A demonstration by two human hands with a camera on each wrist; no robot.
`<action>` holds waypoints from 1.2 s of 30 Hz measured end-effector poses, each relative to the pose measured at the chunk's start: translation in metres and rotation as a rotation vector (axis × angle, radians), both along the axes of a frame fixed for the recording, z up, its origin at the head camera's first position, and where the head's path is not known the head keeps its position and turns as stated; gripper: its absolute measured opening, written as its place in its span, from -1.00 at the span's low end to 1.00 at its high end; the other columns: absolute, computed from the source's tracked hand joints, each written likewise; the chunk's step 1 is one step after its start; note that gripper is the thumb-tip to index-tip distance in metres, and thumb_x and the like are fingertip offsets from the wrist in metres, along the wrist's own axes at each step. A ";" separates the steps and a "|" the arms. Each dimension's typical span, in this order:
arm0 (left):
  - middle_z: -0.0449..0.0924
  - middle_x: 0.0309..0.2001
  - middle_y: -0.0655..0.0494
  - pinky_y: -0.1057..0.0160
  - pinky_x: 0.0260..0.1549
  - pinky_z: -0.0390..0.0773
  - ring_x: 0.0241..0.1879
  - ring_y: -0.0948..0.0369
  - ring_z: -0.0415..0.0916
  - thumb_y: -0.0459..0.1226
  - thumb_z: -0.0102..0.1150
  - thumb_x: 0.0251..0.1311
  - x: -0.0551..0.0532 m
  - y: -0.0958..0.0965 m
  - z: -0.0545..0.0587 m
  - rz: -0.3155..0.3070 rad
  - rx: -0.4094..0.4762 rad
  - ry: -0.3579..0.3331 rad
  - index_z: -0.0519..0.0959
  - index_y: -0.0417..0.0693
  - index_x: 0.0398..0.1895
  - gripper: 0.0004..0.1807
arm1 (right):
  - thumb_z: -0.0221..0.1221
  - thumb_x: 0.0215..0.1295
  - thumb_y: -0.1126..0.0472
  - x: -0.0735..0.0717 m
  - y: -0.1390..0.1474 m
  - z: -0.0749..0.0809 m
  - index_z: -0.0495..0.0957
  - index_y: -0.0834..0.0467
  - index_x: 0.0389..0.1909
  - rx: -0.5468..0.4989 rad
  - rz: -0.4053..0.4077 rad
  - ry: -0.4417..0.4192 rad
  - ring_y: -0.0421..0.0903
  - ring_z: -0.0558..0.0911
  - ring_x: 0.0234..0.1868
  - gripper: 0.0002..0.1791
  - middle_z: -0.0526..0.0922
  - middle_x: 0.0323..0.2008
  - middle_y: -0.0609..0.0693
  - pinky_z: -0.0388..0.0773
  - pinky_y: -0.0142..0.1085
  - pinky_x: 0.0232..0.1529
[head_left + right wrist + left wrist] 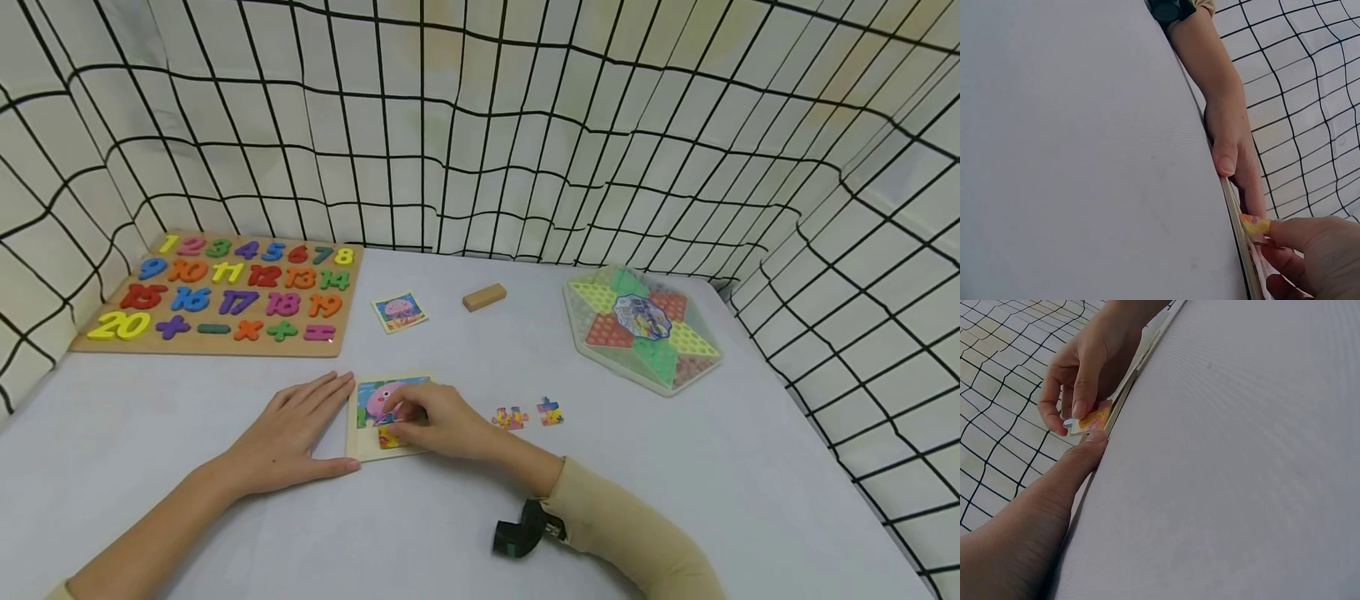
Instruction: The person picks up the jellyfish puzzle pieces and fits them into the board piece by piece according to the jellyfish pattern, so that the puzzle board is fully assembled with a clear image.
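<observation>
A small jigsaw puzzle tray (367, 451) with a pale wooden frame lies on the white table, part of its pink cartoon picture showing. My left hand (296, 433) lies flat along the tray's left side, its thumb (1092, 440) touching the frame near the lower corner. Between thumb and fingers, my right hand (453, 423) pinches a yellow puzzle piece (1094, 419), tilted over the tray's lower part. The right wrist view shows the piece (1254, 225) just above the frame. My right hand hides the tray's right side. Two loose puzzle pieces, one pink-yellow (510, 418), another blue-yellow (550, 411), lie right of the tray.
A wooden number board (262, 351) lies at the back left. Behind the tray are a small picture card (400, 312) and a wooden block (484, 297). A hexagonal star-patterned game board (660, 333) lies at the right. Black netting (495, 117) surrounds the table.
</observation>
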State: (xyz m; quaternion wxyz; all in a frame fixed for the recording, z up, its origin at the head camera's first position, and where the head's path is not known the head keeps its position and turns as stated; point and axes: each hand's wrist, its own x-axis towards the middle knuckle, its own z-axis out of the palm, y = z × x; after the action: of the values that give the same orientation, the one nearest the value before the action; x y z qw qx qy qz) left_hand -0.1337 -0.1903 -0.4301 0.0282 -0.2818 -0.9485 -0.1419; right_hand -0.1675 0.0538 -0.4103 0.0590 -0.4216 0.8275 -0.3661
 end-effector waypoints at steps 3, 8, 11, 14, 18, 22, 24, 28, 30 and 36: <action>0.00 0.39 -0.07 -0.14 0.17 -0.02 0.36 -0.03 -0.12 0.42 -0.02 -0.10 0.000 0.000 0.000 -0.002 0.001 0.001 0.05 -0.19 0.39 0.14 | 0.22 0.18 0.21 0.000 -0.006 -0.001 0.49 0.12 -0.18 0.001 0.010 0.006 -0.38 0.43 -0.41 -0.80 0.54 -0.44 -0.18 0.43 -0.59 -0.35; 0.00 0.40 -0.06 -0.13 0.17 -0.02 0.36 -0.03 -0.12 0.41 -0.01 -0.10 0.000 0.000 0.000 -0.007 0.004 0.000 0.05 -0.19 0.39 0.13 | 0.22 0.18 0.23 0.000 -0.013 -0.002 0.48 0.13 -0.19 -0.017 0.024 0.019 -0.39 0.44 -0.44 -0.81 0.54 -0.45 -0.17 0.43 -0.59 -0.37; -0.01 0.40 -0.05 -0.13 0.17 -0.02 0.36 -0.02 -0.13 0.41 -0.02 -0.10 -0.001 0.000 0.000 -0.008 0.003 -0.001 0.05 -0.18 0.39 0.13 | 0.22 0.18 0.22 0.001 -0.016 -0.002 0.47 0.13 -0.20 -0.011 0.020 0.025 -0.40 0.43 -0.45 -0.80 0.53 -0.46 -0.18 0.43 -0.60 -0.38; -0.01 0.40 -0.05 -0.13 0.17 -0.02 0.36 -0.02 -0.13 0.42 -0.02 -0.10 -0.002 0.000 0.000 -0.008 0.002 -0.002 0.05 -0.18 0.39 0.13 | 0.23 0.18 0.19 0.002 -0.019 -0.001 0.47 0.12 -0.20 0.005 0.006 0.035 -0.40 0.41 -0.46 -0.79 0.51 -0.47 -0.19 0.41 -0.61 -0.41; -0.01 0.40 -0.05 -0.13 0.17 -0.03 0.36 -0.02 -0.13 0.42 -0.02 -0.10 -0.002 0.000 0.000 -0.009 0.004 -0.001 0.06 -0.19 0.39 0.14 | 0.23 0.17 0.18 0.003 -0.022 0.000 0.48 0.13 -0.19 0.012 -0.005 0.050 -0.40 0.40 -0.48 -0.78 0.50 -0.48 -0.19 0.40 -0.62 -0.44; 0.00 0.40 -0.06 -0.13 0.17 -0.03 0.36 -0.03 -0.13 0.42 -0.02 -0.10 -0.003 0.000 0.001 -0.010 0.005 0.003 0.06 -0.19 0.39 0.14 | 0.24 0.16 0.19 0.003 -0.024 0.000 0.49 0.15 -0.22 0.003 -0.013 0.076 -0.40 0.39 -0.50 -0.79 0.50 -0.51 -0.19 0.38 -0.62 -0.47; 0.00 0.40 -0.06 -0.13 0.17 -0.02 0.36 -0.03 -0.13 0.42 -0.02 -0.11 -0.002 0.000 0.001 -0.009 0.005 0.004 0.06 -0.19 0.39 0.14 | 0.25 0.15 0.19 0.003 -0.025 -0.001 0.49 0.15 -0.23 0.000 -0.017 0.093 -0.40 0.39 -0.51 -0.79 0.50 -0.53 -0.20 0.36 -0.62 -0.48; 0.00 0.39 -0.06 -0.13 0.16 -0.01 0.36 -0.03 -0.12 0.42 -0.01 -0.11 -0.001 -0.001 0.001 -0.010 0.006 0.005 0.06 -0.19 0.39 0.14 | 0.27 0.13 0.12 0.003 -0.026 -0.003 0.54 0.09 -0.26 0.043 -0.054 0.148 -0.39 0.37 -0.43 -0.80 0.49 -0.52 -0.26 0.29 -0.57 -0.35; 0.00 0.39 -0.06 -0.13 0.16 -0.01 0.36 -0.03 -0.12 0.41 -0.01 -0.11 -0.001 -0.001 0.001 -0.012 0.008 0.006 0.06 -0.19 0.39 0.14 | 0.28 0.11 0.07 0.004 -0.026 -0.003 0.56 0.04 -0.26 0.086 -0.086 0.174 -0.37 0.35 -0.36 -0.79 0.49 -0.49 -0.28 0.22 -0.50 -0.30; 0.01 0.39 -0.07 -0.13 0.16 -0.01 0.36 -0.03 -0.11 0.41 0.00 -0.10 -0.001 -0.001 0.000 -0.017 0.006 0.017 0.06 -0.19 0.38 0.13 | 0.26 0.10 -0.05 0.009 -0.026 -0.001 0.62 -0.03 -0.21 0.203 -0.160 0.223 -0.32 0.31 -0.29 -0.73 0.51 -0.36 -0.28 0.12 -0.41 -0.30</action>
State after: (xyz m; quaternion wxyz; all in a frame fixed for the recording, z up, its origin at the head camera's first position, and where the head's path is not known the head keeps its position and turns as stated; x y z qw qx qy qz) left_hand -0.1346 -0.1912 -0.4304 0.0360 -0.2907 -0.9454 -0.1427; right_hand -0.1589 0.0275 -0.4115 -0.0202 -0.3844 0.8925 -0.2352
